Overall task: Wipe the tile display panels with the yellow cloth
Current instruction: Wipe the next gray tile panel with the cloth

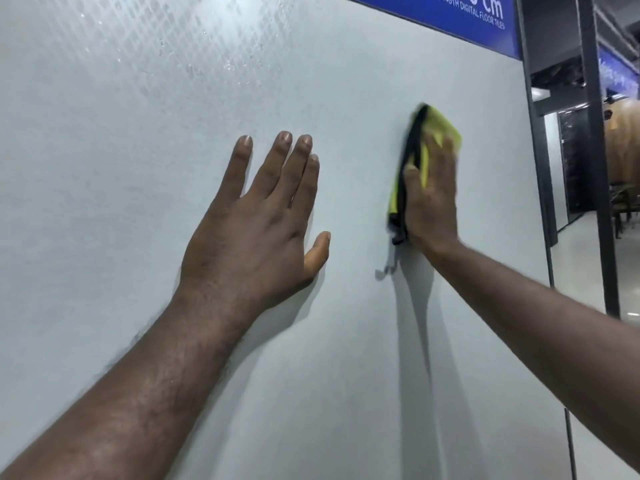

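Note:
A large pale grey tile display panel [145,140] fills most of the view, upright in front of me. My left hand [263,216] lies flat against it with fingers spread and nothing in it. To the right, my right hand [431,199] presses a yellow cloth [441,128] with a black edge flat against the panel. The cloth shows above and left of my fingers and is blurred. Wet streaks and droplets mark the panel's upper left.
A blue sign [460,19] with white lettering runs along the panel's top right. Dark metal posts [597,168] stand at the panel's right edge. Beyond them a showroom aisle with a glossy floor [627,271] and wooden furniture opens up.

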`<move>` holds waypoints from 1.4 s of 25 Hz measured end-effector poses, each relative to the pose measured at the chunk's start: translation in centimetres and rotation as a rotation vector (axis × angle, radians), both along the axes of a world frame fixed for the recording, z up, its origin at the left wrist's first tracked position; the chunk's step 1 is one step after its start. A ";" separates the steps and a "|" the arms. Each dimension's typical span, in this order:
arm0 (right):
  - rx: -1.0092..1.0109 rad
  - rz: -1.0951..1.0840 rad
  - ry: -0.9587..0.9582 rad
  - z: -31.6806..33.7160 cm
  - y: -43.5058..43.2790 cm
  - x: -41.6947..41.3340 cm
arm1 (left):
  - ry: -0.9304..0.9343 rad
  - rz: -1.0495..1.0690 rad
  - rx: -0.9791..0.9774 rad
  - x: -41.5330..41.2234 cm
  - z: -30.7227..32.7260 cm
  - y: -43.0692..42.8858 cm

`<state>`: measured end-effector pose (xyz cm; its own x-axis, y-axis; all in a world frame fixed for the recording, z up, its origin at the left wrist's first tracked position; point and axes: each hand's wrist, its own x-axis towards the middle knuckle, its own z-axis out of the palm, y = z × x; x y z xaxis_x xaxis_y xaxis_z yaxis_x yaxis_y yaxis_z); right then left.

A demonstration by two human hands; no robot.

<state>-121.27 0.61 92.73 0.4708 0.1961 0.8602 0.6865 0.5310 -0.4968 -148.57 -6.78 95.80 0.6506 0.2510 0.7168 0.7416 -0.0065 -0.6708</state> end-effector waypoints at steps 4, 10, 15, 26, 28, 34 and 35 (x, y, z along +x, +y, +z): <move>-0.184 -0.006 0.082 -8.9 -1.7 -3.9 | 0.076 -0.038 -0.025 -0.4 -0.3 0.3; -0.006 -0.002 0.017 -7.6 -0.6 -0.6 | 0.251 -0.062 -0.048 -0.5 -0.4 1.0; -0.035 0.021 0.255 -17.2 -2.9 -7.4 | 0.371 -0.109 -0.069 -1.0 -0.8 1.3; -0.218 0.301 0.058 -18.7 -5.2 -7.6 | 0.449 -0.183 -0.160 -0.5 -1.1 1.5; -0.271 0.269 -0.056 -16.9 -5.1 -5.0 | 0.440 -0.188 -0.173 -0.2 -1.1 1.3; -0.356 0.201 0.084 -19.5 -7.6 -5.6 | 0.391 -0.167 -0.180 0.1 -2.0 0.8; -0.355 0.261 0.032 -19.3 -8.1 -6.5 | 0.389 -0.165 -0.181 0.1 -2.1 0.8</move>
